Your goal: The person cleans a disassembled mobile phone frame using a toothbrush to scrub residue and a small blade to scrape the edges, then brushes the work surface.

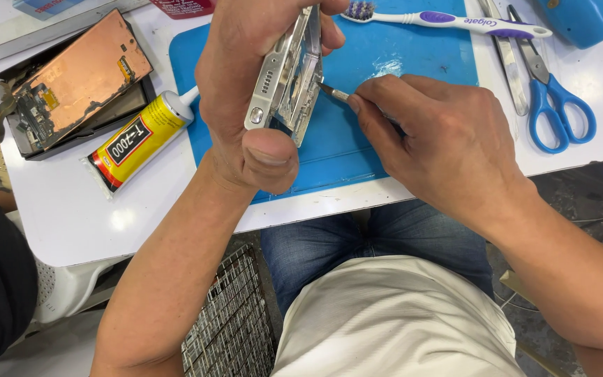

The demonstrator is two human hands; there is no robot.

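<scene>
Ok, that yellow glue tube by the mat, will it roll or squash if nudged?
The glue tube is round and lies on its side on the smooth white table, so it probably rolls sideways. Its flat crimped end may check that. The body looks like thin metal, so likely dents under a squeeze.

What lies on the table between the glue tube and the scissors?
In the head view, the blue mat lies between glue tube and scissors, with both hands working above it.

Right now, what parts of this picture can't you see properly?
Head view only:
- Phone frame: its top is cut off by the picture edge, and the left hand covers one side.
- Thin tool: only the tip shows; the right hand hides its handle.
- Blue object in the corner: cut off by the edge, kind unclear.
- Scissors: blade tips cut off.
</scene>
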